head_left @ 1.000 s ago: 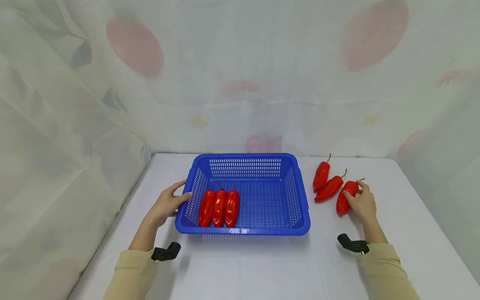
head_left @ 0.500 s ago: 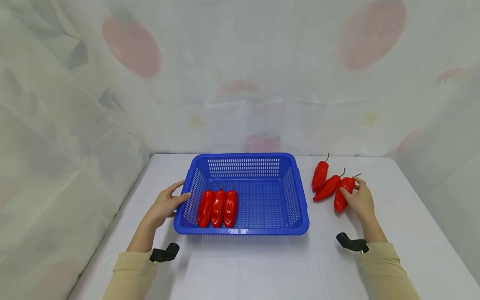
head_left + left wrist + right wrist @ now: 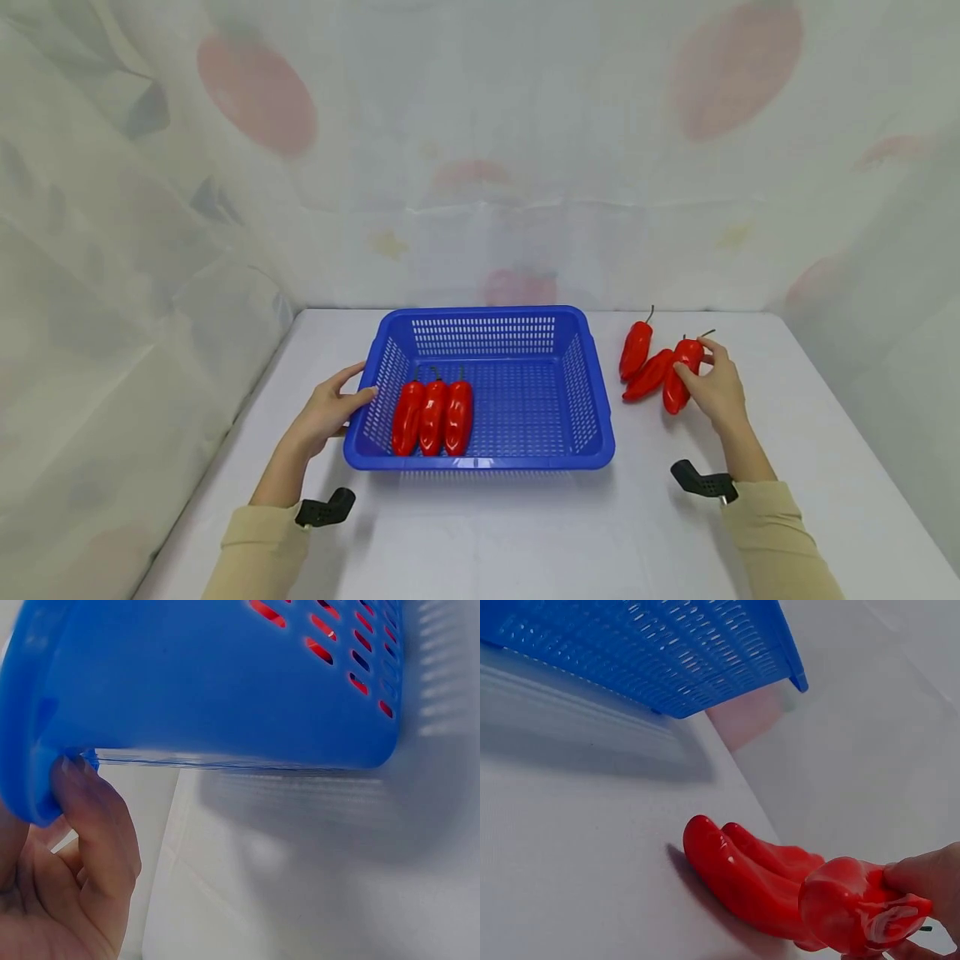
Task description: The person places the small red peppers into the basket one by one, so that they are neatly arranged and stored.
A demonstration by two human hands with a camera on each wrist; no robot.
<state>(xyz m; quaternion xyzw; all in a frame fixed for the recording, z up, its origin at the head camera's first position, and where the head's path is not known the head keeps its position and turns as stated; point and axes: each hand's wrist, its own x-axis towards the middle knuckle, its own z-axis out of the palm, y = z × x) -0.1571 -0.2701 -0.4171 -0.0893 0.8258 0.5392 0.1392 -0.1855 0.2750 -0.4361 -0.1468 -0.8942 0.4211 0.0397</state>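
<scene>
Head view: right hand pinches a red pepper, left hand grips a blue basket

The right hand has its thumb on the near side of the red pepper and its fingers on the other, clamped near the stem end, with the stem pointing away from the person. That pepper is outside the basket, to its right, and partly covers the second loose pepper from this angle. Beyond that one, just beside it, lies the far loose pepper, its stem towards the back edge of the tabletop. The right wrist view shows the held pepper in front of the two loose ones; whether it touches them cannot be told.

The left hand is clamped on the basket's left rim, thumb over the top; the left wrist view shows a finger hooked beneath the lip. Inside the basket, towards the left end, three peppers lie side by side: the left pepper, the middle pepper and the right pepper, all with stems towards the far wall.

Both forearms wear beige sleeves, with a black device at each wrist. A pale cloth with faded red fruit shapes hangs behind the tabletop.
</scene>
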